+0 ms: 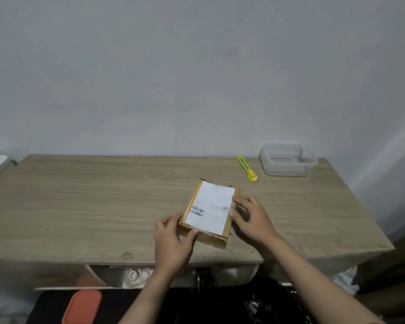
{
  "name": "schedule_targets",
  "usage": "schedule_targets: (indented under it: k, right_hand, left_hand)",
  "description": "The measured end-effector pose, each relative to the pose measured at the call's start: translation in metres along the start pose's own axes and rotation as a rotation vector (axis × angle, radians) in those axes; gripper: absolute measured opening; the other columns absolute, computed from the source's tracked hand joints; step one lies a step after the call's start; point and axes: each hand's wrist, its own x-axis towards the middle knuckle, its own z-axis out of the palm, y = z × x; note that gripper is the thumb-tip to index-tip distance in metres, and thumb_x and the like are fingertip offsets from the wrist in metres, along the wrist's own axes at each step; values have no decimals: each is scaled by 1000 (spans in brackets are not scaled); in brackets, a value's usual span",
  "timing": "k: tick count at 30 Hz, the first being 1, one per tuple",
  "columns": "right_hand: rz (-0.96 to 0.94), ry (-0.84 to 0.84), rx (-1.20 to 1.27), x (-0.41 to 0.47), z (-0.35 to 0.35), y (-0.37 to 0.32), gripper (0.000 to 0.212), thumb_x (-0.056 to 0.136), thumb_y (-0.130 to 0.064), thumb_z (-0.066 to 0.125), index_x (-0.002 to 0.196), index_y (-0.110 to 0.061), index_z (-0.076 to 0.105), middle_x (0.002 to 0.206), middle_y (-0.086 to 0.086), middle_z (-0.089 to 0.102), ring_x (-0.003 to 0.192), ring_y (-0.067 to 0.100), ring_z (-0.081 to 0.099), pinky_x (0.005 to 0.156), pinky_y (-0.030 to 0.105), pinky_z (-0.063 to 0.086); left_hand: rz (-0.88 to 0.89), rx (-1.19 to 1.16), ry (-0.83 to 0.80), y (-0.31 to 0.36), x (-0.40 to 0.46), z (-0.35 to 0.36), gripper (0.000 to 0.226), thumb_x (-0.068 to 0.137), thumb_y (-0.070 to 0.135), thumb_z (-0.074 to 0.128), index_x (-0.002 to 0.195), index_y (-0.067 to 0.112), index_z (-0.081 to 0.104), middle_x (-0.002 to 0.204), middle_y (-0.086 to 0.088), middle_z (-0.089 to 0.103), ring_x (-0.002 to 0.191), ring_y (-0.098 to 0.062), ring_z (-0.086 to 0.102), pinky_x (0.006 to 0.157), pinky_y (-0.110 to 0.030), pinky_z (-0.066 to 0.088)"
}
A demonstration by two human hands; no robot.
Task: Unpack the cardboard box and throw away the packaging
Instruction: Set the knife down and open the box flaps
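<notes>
Wooden table [103, 206] under me: my left hand [173, 239] grips the cardboard box [208, 211] at its near left corner, my right hand [253, 218] holds its right edge. Farther right lie a yellow knife [246, 168] and a clear tub [288, 162].

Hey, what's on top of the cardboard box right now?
A white shipping label with barcodes covers most of the cardboard box top, and the left hand thumb rests on its near edge. The box is shut, so its contents are hidden.
</notes>
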Motion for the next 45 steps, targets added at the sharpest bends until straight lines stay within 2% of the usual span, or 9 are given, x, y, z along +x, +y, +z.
schedule_targets:
  k: [6, 10, 14, 18, 23, 27, 32, 42, 45]
  right_hand:
    - [-6, -180, -84, 19, -11, 0, 49, 73, -38, 71, 117, -25, 53, 152, 6, 28, 143, 21, 22, 115, 41, 21]
    - [-16, -200, -18, 21, -17, -4, 51, 69, -35, 78, 114, -23, 58, 133, 0, 43, 125, 12, 44, 102, 20, 30]
    - [-24, -131, -10, 1, -17, -5, 49, 61, -48, 80, 105, -34, 65, 108, -6, 47, 100, 7, 54, 91, 19, 42]
    - [-103, -130, 16, -26, -8, -8, 36, 60, -40, 83, 95, -35, 72, 87, -3, 52, 81, 7, 56, 76, 17, 45]
    - [-108, -31, 122, -40, -3, -13, 25, 67, -17, 83, 90, -25, 76, 75, -4, 51, 74, 3, 56, 69, 8, 41]
    - [-87, 62, 183, -35, -9, -30, 19, 70, -19, 81, 88, -20, 77, 74, -2, 52, 75, 3, 56, 68, 7, 40]
    - [-88, 147, 260, -18, -21, -47, 16, 73, -17, 78, 84, -27, 74, 75, -9, 49, 72, 7, 55, 72, 26, 47]
    - [-168, 124, 224, 42, -34, -79, 37, 80, -36, 69, 116, -36, 60, 100, 2, 46, 92, 11, 53, 81, 10, 43]
    - [-134, 81, 216, 59, -33, -82, 53, 78, -39, 70, 127, -38, 50, 108, 5, 41, 96, 15, 52, 90, 26, 48]
  left_hand:
    - [-67, -161, 5, 21, -39, 24, 93, 67, 35, 78, 141, 7, 29, 140, -12, 30, 131, -24, 35, 106, -27, 28]
    - [-18, -189, -182, 18, -39, 30, 136, 55, 50, 82, 147, 14, -12, 153, 3, -20, 141, -7, -21, 111, -22, 2]
    - [21, -144, -318, 2, -14, 21, 149, 47, 54, 83, 136, 25, -32, 141, 7, -41, 136, -12, -35, 114, -26, -4]
    - [48, -132, -388, -19, 17, 2, 138, 47, 64, 80, 133, 40, -25, 158, -3, -15, 146, -19, -8, 120, -41, 9]
    - [28, -125, -538, -29, 29, -13, 141, 51, 51, 84, 143, 31, -21, 158, 4, 13, 140, -2, 22, 109, -10, 21]
    - [47, -162, -470, -27, 25, -12, 134, 50, 44, 85, 140, 39, -14, 157, 5, 14, 142, -2, 17, 110, -8, 13]
    - [54, -144, -434, -35, 25, -11, 135, 44, 62, 84, 144, 45, -5, 156, 4, 22, 142, -10, 24, 117, -40, 23]
    - [59, -160, -429, -35, 25, -11, 137, 44, 62, 84, 148, 35, -3, 155, 9, 23, 141, -4, 23, 118, -37, 22]
    - [59, -169, -443, -34, 27, -13, 133, 49, 53, 86, 147, 37, -3, 155, 11, 21, 141, -2, 21, 118, -33, 20]
